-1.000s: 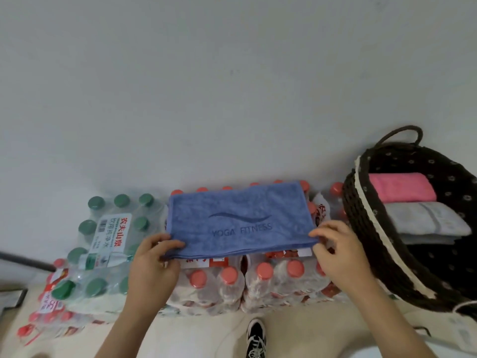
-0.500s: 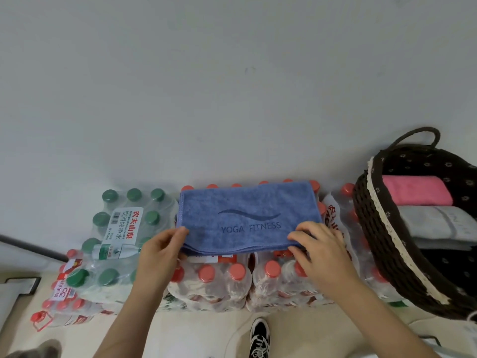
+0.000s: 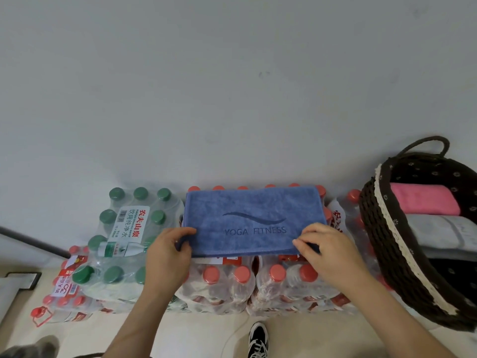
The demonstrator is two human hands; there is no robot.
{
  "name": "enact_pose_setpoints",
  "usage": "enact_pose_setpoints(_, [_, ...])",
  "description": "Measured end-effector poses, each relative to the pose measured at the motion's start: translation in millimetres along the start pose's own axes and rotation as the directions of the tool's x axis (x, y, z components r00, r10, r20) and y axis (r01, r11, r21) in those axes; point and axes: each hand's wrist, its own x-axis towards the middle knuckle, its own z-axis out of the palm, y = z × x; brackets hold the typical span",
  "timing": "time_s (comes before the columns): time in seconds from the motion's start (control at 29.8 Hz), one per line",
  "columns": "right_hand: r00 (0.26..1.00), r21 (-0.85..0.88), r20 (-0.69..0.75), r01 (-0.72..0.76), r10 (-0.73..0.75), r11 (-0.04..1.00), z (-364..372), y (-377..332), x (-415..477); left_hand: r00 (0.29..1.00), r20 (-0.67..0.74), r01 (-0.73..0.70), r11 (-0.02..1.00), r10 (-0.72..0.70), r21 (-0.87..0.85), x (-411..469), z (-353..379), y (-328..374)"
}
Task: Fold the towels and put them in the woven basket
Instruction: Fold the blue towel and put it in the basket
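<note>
Two hands (image 3: 167,254) (image 3: 327,254) pinch the plush rectangular towel (image 3: 253,205).

Towel (image 3: 254,220) lies on middle bottle packs (image 3: 258,280) by the wall. Left hand (image 3: 167,254) holds its near-left corner, right hand (image 3: 327,254) its near-right. Side pack (image 3: 124,228) left. Woven basket (image 3: 387,254) right, basket towels (image 3: 423,202) inside.

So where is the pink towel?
In the head view, the pink towel lies folded at the far right inside the woven basket, just beyond the grey towel.
</note>
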Motion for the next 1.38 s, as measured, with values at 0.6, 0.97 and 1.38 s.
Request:
enact_pose_setpoints(0.6, [0.978, -0.290, 0.062, -0.172, 0.198, 0.941, 40, -25, 57, 0.989, -0.089, -0.094, 0.971, 0.116, 0.222, 49, 36, 4])
enact_pose_setpoints(0.97, [0.976, -0.249, 0.051, -0.193, 0.212, 0.949, 40, -23, 59, 0.976, -0.068, 0.219, 0.938, -0.208, 0.267, 59, 33, -3])
enact_pose_setpoints(1.38, [0.980, -0.189, 0.010, -0.191, 0.197, 0.963, 38, -22, 59, 0.914, 0.049, 0.406, 0.912, -0.403, -0.060, 67, 21, -5])
